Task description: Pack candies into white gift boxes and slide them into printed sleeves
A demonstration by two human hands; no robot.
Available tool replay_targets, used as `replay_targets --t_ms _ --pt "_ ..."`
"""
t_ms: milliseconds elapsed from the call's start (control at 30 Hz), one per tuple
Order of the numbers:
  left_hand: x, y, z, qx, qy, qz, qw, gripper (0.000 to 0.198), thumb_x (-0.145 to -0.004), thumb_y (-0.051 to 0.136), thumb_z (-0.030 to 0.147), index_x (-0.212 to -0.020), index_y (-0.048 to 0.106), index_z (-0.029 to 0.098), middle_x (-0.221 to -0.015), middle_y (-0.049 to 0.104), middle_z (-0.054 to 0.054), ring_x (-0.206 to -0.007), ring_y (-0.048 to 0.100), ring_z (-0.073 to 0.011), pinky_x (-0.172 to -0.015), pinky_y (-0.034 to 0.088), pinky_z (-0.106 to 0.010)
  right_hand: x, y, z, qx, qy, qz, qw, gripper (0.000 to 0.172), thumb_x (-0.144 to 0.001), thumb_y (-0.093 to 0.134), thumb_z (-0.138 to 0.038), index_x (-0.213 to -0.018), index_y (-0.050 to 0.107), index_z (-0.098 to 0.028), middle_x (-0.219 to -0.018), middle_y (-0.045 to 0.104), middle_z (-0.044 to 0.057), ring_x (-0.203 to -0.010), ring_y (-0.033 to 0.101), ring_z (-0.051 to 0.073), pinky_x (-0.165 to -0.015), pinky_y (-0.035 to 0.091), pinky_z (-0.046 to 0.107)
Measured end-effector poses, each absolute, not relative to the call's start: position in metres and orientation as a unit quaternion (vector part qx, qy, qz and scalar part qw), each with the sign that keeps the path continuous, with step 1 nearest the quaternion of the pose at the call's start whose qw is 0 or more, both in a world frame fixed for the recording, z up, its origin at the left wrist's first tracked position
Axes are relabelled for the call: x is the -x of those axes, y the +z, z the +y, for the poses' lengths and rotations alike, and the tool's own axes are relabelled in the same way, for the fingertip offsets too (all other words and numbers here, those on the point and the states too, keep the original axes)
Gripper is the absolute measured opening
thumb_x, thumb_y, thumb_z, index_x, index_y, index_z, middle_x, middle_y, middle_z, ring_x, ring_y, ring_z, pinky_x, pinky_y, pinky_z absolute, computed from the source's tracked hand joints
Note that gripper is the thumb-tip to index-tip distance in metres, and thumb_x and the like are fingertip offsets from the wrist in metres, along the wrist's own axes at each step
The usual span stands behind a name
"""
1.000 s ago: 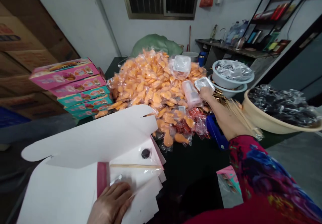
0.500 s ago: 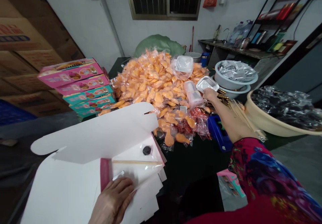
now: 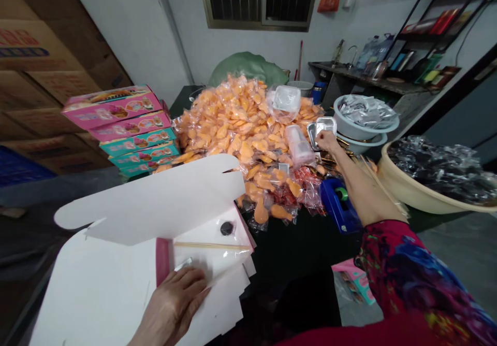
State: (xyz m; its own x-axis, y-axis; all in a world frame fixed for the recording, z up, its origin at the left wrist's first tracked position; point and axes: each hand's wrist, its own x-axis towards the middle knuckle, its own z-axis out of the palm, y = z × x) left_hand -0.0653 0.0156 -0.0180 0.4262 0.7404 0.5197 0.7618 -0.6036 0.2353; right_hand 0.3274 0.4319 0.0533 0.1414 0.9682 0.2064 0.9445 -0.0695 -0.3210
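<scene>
Left hand: my left hand point(image 3: 176, 297) lies low in the open box, fingers bent over a silvery packet point(image 3: 184, 264); whether it grips, I cannot tell.
Open box point(image 3: 112, 278): white inside, with a pink panel beside my fingers, its lid raised; it contains the packet, thin pale sticks point(image 3: 212, 246) lying crosswise and, behind them, a dark round piece point(image 3: 227, 228) in clear wrap.
Tape dispenser point(image 3: 336, 208): blue, with a green roll, below my right forearm.
Cream tub point(image 3: 411, 188): filled with black pieces in clear wrap, at right.
Right hand: my right hand point(image 3: 327, 141) is closed on the near edge of a foil tray point(image 3: 326, 124), silvery, shallow and rimmed, just beside the orange heap.
Orange heap point(image 3: 236, 133): spoon-shaped pieces in clear bags; a clear plastic container point(image 3: 286, 99) rests on top.
Upper basin point(image 3: 365, 120): pale blue, holding silvery packets.
Stacked boxes point(image 3: 128, 128): pink above teal, printed with food pictures; lettering too small to read.
Brown cartons point(image 3: 42, 87): red characters above a blue band, too blurred to read.
</scene>
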Motion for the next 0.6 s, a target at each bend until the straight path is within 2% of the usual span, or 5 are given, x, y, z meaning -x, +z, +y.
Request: replay_targets --t_ms 100,200,333,467,600 --pt "0.069 -0.024 0.015 0.844 -0.293 -0.45 0.011 0.025 -0.097 0.048 0.017 -0.089 0.071 0.022 -0.083 0.073 -0.003 -0.071 0.068 -0.0159 -0.062 0.052 -0.027 -0.325 0.075 0.416 0.762 -0.013 -0.598 0.248 0.029 -0.096 0.046 -0.015 -0.116 0.064 -0.005 -0.106 0.071 0.018 -0.091 0.065 0.021 -0.076 0.045 0.029" --pt "0.071 -0.029 0.013 0.836 -0.286 -0.468 0.008 0.024 -0.099 0.048 0.021 -0.088 0.07 0.02 -0.085 0.074 -0.005 -0.073 0.068 -0.0172 -0.065 0.051 -0.029 -0.316 0.101 0.375 0.723 -0.02 -0.553 0.413 0.032 -0.097 0.045 -0.012 -0.121 0.059 0.001 -0.104 0.07 0.022 -0.088 0.066 0.017 -0.076 0.043 0.031" --pt "0.072 -0.032 0.01 0.824 -0.257 -0.502 -0.051 0.023 -0.099 0.054 0.032 -0.09 0.071 0.019 -0.086 0.074 -0.007 -0.081 0.07 -0.0206 -0.071 0.052 -0.032 -0.284 0.11 0.275 0.538 0.194 -0.556 0.603 0.035 -0.092 0.06 -0.02 -0.126 0.055 -0.014 -0.076 0.068 0.003 -0.053 0.052 0.005 -0.06 0.039 0.03" --pt "0.071 -0.023 0.005 0.783 -0.282 -0.536 -0.143 0.029 -0.092 0.066 0.044 -0.105 0.073 0.019 -0.103 0.075 -0.013 -0.096 0.071 -0.025 -0.082 0.056 -0.037 -0.231 0.075 0.173 0.387 0.531 -0.606 0.449 0.033 -0.08 0.077 -0.041 -0.101 0.056 -0.028 -0.064 0.056 -0.007 -0.044 0.047 0.008 -0.045 0.038 0.024" --pt "0.063 -0.005 0.009 0.639 -0.427 -0.601 -0.218 0.053 -0.09 0.066 0.051 -0.128 0.062 0.015 -0.117 0.071 -0.018 -0.099 0.07 -0.0245 -0.072 0.058 -0.033 -0.171 0.02 0.139 0.301 0.659 -0.605 0.33 0.033 -0.079 0.073 -0.047 -0.09 0.05 -0.025 -0.065 0.054 -0.007 -0.046 0.048 0.01 -0.041 0.04 0.024"
